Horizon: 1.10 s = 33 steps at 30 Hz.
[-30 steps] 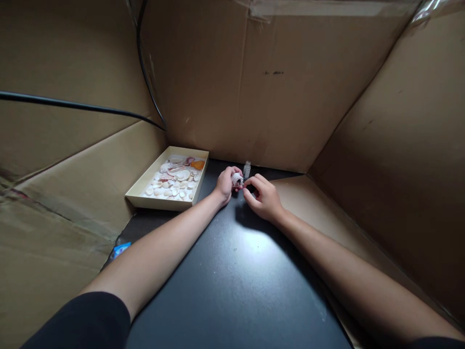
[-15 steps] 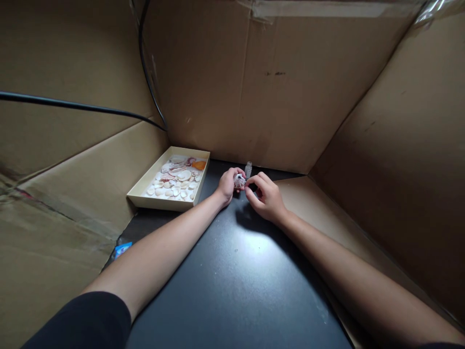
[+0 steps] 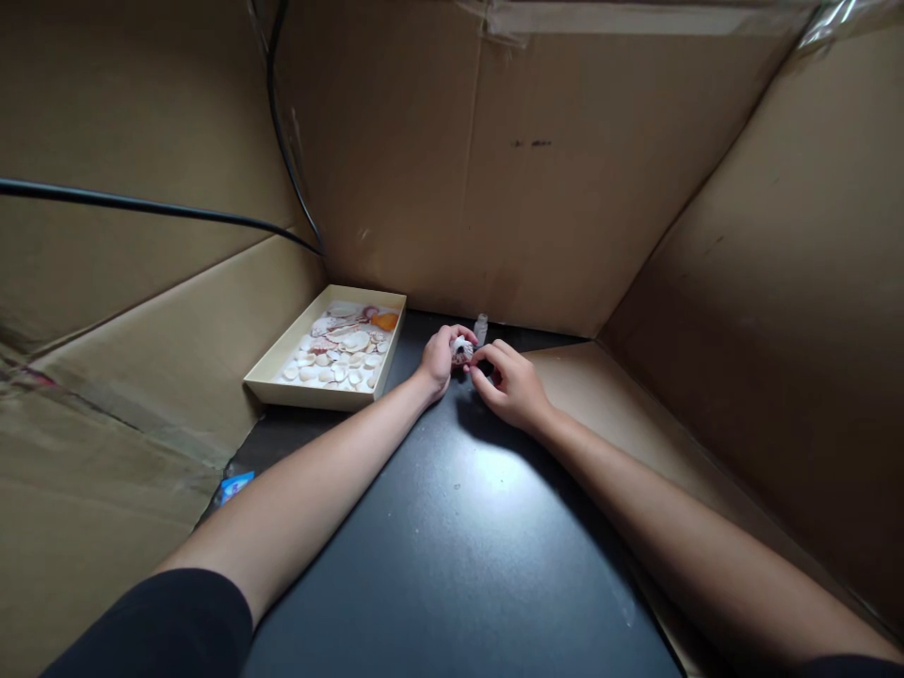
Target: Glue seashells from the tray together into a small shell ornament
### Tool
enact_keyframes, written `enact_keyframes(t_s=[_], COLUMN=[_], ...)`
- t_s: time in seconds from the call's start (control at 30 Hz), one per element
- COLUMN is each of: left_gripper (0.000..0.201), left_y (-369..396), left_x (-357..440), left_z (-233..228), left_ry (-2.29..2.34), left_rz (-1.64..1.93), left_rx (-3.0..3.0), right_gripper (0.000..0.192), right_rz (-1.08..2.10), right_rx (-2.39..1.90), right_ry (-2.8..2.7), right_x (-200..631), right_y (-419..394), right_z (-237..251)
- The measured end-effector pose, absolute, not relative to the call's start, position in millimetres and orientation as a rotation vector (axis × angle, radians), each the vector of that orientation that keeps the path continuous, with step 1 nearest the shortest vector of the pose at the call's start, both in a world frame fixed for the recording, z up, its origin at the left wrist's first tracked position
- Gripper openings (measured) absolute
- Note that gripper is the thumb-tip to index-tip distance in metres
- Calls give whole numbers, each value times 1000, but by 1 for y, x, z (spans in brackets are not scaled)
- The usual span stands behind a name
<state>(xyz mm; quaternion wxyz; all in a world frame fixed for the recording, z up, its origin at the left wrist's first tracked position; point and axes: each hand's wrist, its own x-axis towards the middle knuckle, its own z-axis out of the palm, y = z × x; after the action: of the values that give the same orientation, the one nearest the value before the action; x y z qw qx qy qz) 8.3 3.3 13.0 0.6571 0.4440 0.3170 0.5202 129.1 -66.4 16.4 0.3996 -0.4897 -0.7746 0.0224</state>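
My left hand (image 3: 439, 362) is wrapped round a small white seashell (image 3: 461, 350) with dark ribs and a dark spot on it. From the other side, my right hand (image 3: 515, 384) comes close, thumb and index finger pinched together at the shell's right edge. Whether those fingertips grip the shell or some tiny piece cannot be made out. Just behind the hands stands a small, clear bottle (image 3: 481, 328). Both hands are above the far part of the dark table (image 3: 424, 537).
At the left back is a shallow cream tray (image 3: 311, 397) with rows of seashells (image 3: 339, 358) and an orange piece (image 3: 384, 321). A blue packet (image 3: 235, 486) lies by my left forearm. Cardboard walls (image 3: 551, 207) enclose the table; a black cable (image 3: 176, 214) crosses at left.
The shell has turned slightly in my left hand, its dark spot showing more plainly. My right hand's pinch stays beside it. The whole view has shifted slightly.
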Motion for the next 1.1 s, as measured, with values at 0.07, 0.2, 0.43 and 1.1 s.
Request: enact_keyframes(t_s=[0.07, 0.2, 0.43, 1.1], left_gripper=[33, 29, 17, 17], left_y=[3, 4, 7, 7], left_x=[8, 9, 10, 10], left_z=[14, 13, 9, 10], left_ry=[720, 728, 712, 742], left_rz=[1177, 1206, 1218, 1211], left_rx=[983, 951, 980, 933], right_gripper=[11, 17, 17, 15], right_rz=[61, 107, 168, 196], right_rx=[-1247, -1286, -1320, -1304], right_ry=[-1957, -1912, -1854, -1902], right_x=[129, 130, 131, 129], right_y=[-66, -64, -63, -65], right_z=[16, 14, 14, 15])
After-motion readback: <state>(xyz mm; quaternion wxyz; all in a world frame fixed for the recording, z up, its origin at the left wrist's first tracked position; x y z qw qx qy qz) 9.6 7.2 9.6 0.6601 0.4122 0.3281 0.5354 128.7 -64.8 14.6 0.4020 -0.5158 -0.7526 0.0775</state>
